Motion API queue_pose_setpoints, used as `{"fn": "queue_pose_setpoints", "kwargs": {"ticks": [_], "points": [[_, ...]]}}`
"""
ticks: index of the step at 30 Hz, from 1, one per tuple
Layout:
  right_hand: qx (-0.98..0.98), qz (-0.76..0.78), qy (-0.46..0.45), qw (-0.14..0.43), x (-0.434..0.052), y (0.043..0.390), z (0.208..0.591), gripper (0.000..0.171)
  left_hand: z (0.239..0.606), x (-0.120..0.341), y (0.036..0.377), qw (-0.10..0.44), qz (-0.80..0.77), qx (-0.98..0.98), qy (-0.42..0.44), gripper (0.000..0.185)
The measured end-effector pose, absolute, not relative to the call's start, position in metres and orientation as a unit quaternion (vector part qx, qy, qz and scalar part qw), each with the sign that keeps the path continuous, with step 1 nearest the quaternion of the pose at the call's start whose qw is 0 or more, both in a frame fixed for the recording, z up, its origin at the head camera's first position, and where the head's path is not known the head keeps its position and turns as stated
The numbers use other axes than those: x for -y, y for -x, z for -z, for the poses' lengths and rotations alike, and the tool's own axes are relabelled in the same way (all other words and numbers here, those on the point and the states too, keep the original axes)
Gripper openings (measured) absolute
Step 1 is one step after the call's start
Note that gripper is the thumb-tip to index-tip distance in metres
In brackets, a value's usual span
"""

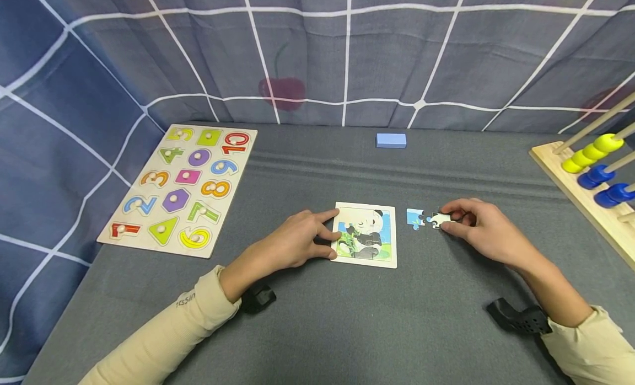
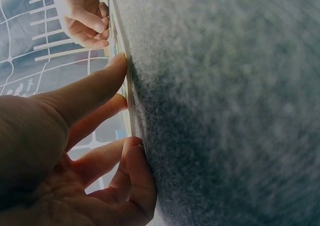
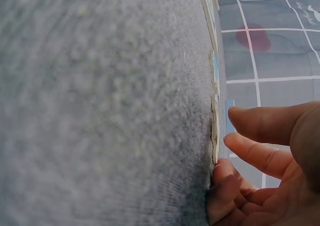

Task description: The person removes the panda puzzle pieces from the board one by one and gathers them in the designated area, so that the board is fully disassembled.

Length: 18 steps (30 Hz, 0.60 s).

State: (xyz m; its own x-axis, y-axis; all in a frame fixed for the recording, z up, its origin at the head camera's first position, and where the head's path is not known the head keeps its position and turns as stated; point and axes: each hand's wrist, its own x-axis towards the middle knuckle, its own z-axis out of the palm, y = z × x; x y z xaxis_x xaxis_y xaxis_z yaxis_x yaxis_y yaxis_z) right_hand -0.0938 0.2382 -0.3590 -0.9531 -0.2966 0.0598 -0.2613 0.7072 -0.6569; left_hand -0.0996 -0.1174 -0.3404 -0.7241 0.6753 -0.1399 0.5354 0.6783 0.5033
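A framed panda jigsaw puzzle (image 1: pixel 366 234) lies flat on the grey table in the head view. My left hand (image 1: pixel 300 239) rests at its left side, thumb and fingertips spread along the pale frame edge (image 2: pixel 131 96). Right of the frame lie two loose jigsaw pieces: a blue piece (image 1: pixel 415 218) and, next to it, a mostly white piece (image 1: pixel 437 220) with black marks. Over the white piece's right end is my right hand (image 1: pixel 483 230). Seen from the right wrist, its thumb (image 3: pixel 250 123) stands slightly above the flat pieces, while lower fingertips touch the end.
A wooden number and shape board (image 1: pixel 181 191) with knobbed pieces lies at the left. At the back sits a small blue block (image 1: pixel 391 140). A wooden bead rack (image 1: pixel 577 181) with yellow and blue beads stands at the right. Dark checked cloth (image 1: pixel 317 54) hangs behind the table.
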Motion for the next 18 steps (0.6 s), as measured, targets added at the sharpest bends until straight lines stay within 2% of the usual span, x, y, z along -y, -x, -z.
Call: {"fn": "queue_pose_setpoints", "kwargs": {"ticks": [11, 18], "points": [[-0.917, 0.37, 0.146, 0.003, -0.222, 0.088, 0.35, 0.017, 0.34, 0.116, 0.101, 0.165, -0.216, -0.902, -0.334, 0.04], [-0.903, 0.387, 0.182, 0.039, -0.192, 0.082, 0.347, 0.015, 0.34, 0.117, 0.1, 0.168, -0.213, -0.904, -0.33, 0.04]]}}
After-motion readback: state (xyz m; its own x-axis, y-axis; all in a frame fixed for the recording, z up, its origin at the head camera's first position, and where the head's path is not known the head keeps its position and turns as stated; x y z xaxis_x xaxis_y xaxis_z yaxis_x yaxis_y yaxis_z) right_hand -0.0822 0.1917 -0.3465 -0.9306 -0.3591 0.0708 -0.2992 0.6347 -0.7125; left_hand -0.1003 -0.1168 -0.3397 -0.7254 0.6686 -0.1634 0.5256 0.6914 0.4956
